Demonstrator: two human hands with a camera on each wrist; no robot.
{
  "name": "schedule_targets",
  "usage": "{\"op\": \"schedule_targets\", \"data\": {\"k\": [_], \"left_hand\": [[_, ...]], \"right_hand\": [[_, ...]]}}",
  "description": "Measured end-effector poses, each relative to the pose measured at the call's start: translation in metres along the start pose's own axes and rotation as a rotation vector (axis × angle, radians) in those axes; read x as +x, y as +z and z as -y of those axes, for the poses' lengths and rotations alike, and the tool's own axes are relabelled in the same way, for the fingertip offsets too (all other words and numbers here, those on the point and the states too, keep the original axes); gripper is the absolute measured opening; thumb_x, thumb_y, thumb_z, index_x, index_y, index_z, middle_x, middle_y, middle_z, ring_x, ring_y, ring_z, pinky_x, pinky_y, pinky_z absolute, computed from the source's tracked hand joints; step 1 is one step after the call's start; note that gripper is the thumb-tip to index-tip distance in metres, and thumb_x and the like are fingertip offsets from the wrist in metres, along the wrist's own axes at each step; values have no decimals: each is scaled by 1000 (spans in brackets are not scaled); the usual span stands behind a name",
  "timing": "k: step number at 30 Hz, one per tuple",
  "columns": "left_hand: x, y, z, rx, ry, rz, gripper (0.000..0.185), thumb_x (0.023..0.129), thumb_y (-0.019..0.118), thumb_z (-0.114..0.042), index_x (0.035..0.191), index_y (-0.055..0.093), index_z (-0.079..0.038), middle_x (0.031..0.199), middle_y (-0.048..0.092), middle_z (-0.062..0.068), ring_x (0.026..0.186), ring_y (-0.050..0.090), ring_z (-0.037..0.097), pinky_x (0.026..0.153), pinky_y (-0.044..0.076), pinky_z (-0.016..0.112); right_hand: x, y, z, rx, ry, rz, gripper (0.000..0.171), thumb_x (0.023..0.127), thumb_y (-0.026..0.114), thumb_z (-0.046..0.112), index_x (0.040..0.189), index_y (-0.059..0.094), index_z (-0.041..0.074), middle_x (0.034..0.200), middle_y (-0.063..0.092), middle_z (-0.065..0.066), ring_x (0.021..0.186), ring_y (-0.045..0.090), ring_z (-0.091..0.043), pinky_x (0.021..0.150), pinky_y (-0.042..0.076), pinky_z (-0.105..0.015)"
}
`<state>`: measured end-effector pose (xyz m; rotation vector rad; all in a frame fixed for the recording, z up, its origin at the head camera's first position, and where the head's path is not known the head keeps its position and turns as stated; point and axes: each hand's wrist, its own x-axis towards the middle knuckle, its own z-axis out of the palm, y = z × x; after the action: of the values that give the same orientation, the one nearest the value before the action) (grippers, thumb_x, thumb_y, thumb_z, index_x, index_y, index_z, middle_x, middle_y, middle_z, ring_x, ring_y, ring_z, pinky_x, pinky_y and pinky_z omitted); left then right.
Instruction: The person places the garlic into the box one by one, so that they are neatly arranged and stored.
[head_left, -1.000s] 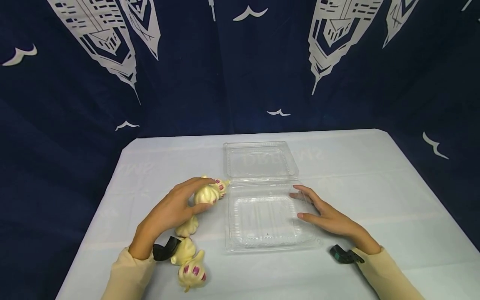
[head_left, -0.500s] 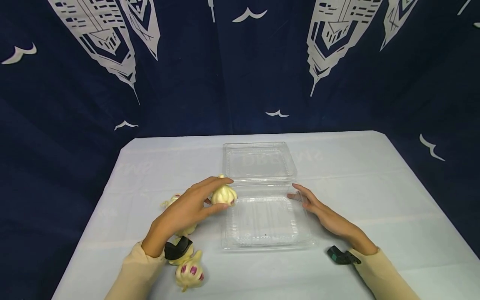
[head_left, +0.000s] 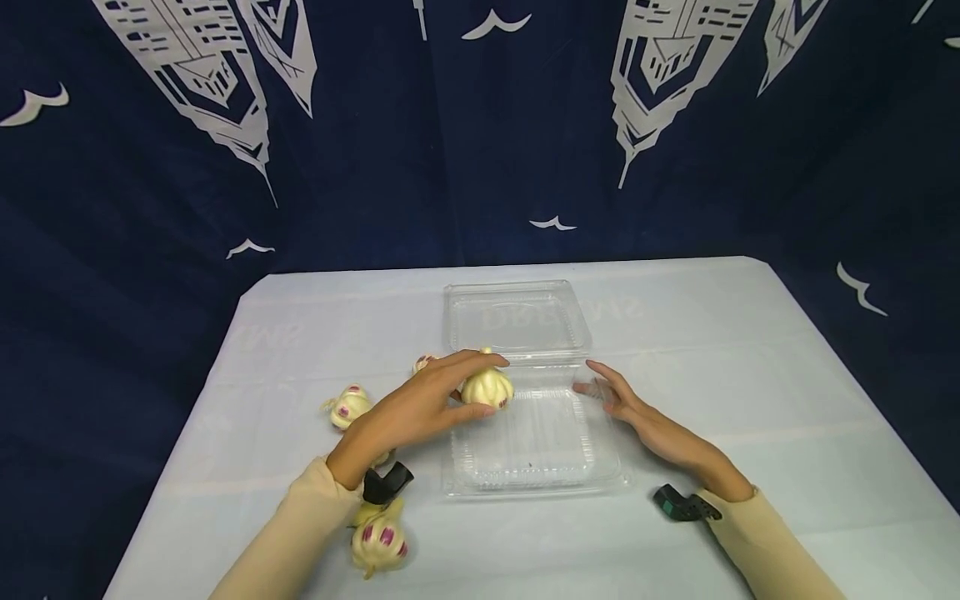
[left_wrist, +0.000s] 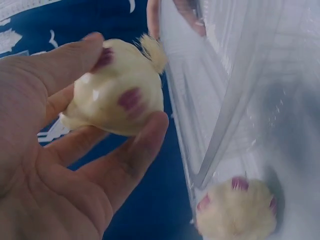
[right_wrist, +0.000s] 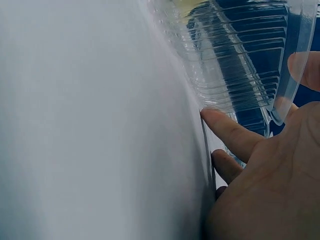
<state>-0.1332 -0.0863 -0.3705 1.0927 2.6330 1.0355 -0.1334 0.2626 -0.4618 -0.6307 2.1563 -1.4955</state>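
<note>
My left hand [head_left: 427, 400] holds a cream garlic bulb [head_left: 487, 389] over the left part of a clear plastic clamshell box [head_left: 450, 467]. In the left wrist view, the thumb and fingertips grip this garlic bulb [left_wrist: 120, 95], which shows purple patches and a tuft of roots. The box lies unfolded, its lid [head_left: 517, 321] towards the back. At the box's right side is my right hand [head_left: 652, 425], with fingers spread and lightly bent. In the right wrist view, its fingertips [right_wrist: 212, 117] reach the outer wall low by the table, and another digit overlaps the rim.
Another garlic bulb [head_left: 423, 363] sits by the box's back left, partly behind my left hand. A purple-marked garlic bulb [head_left: 350, 407] lies further left. Near the front is a garlic bulb [head_left: 378, 546], with others partly hidden under my left wrist. A dark blue curtain [head_left: 450, 167] hangs behind the white table [head_left: 750, 333].
My left hand has moved right, carrying the garlic bulb from beside the box to above it. More bulbs on the left have come into sight. My right hand has stayed nearly in place.
</note>
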Motion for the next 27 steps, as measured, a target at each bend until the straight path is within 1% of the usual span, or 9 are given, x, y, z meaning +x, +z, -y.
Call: {"op": "schedule_targets", "data": {"k": [3,6,8,12,15,18,22,25,27], "left_hand": [[10,4,-3,-64,28,41,54,87,65,-33,137,44,-27,138,47,-7,115,51,4,83,51,22],[20,9,-7,-108,39,76,55,88,64,-38,138,43,-29,138,46,-11,113,51,3,80,51,20],[26,12,-9,-140,44,108,55,88,63,-40,138,41,-31,139,45,-12,115,50,3,80,51,20],[37,20,-14,-186,64,180,57,88,62,-41,139,40,-30,137,46,-9,115,51,5,80,51,19],[44,24,-18,-172,86,209,57,88,62,-42,139,40,-30,135,47,-8,114,51,5,79,51,17],[50,28,-22,-134,118,212,56,89,60,-45,139,39,-30,133,47,-9,113,51,4,79,51,17],[58,32,-27,-85,144,204,51,94,51,-45,140,39,-26,129,49,-9,106,52,3,86,49,22],[62,35,-30,-44,140,224,47,99,42,-39,143,37,-23,136,47,-6,116,50,6,98,44,28],[63,39,-32,-17,129,253,47,101,40,-35,145,33,-22,140,45,-4,121,47,8,103,40,30]], "right_hand": [[-2,-1,0,-26,-3,9,55,104,28,23,150,0,34,152,29,-9,142,9,-35,95,17,0],[-3,-2,0,-36,-4,16,54,104,27,23,149,-1,34,152,29,-9,142,9,-36,95,17,0],[-3,-2,-1,-30,7,19,54,104,27,24,150,-1,34,152,29,-8,143,9,-35,96,18,-2],[0,-2,-1,-25,13,19,54,104,26,22,150,-2,31,152,30,-10,143,10,-35,109,19,-29],[2,-2,-1,-10,12,24,55,104,25,20,150,-2,30,152,29,-11,143,8,-36,108,14,-55],[2,-1,0,1,29,23,55,104,27,22,150,-2,32,153,26,-10,144,4,-35,106,8,-64],[1,-1,0,1,68,10,54,104,27,26,149,-1,38,156,18,-9,144,-1,-35,106,2,-69],[0,-1,-1,-8,91,5,53,104,26,29,148,-1,41,157,8,-8,144,-3,-37,106,0,-70],[-1,-1,-2,-17,104,1,52,104,25,31,148,-1,42,158,4,-6,144,-3,-37,105,0,-71]]}}
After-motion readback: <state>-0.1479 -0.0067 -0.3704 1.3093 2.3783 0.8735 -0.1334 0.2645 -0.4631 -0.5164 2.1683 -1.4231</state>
